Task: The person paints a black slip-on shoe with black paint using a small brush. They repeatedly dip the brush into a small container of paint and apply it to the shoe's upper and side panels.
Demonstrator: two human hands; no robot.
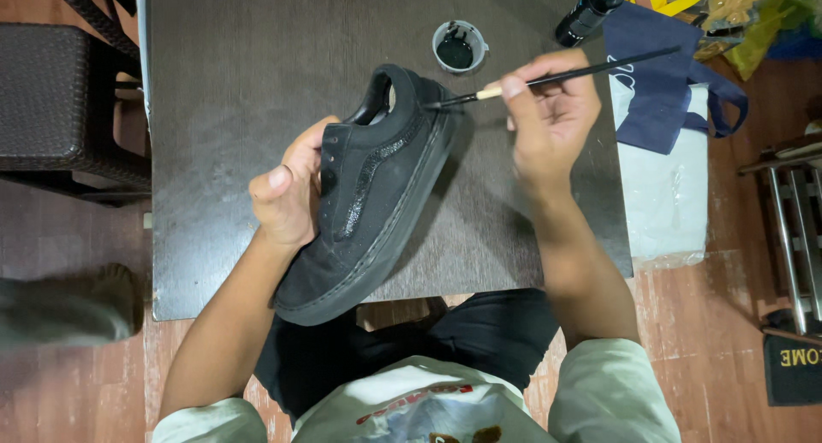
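The dark table (240,66) carries the work, with a wicker chair (60,101) to one side and a navy cloth bag (664,88) lying on a white plastic sheet (664,203) at the other.

The black shoe (368,203) sits tilted over the table's near edge, toe toward the person and heel away. The whole upper reads as an even matte black, and a glossy, textured stripe along its side catches the light, so most of the colouring looks done; what is left seems to be touch-up near the heel collar and perhaps the sole edge, which I cannot judge well.

The left hand (287,195) clasps the shoe's side, fingers wrapped around it and thumb raised.

The right hand (548,118) pinches a thin paintbrush (548,79) between thumb and fingers, its bristle tip touching the heel area.

A small cup of black paint (456,47) stands just beyond the heel, and a black bottle (591,11) lies farther off.
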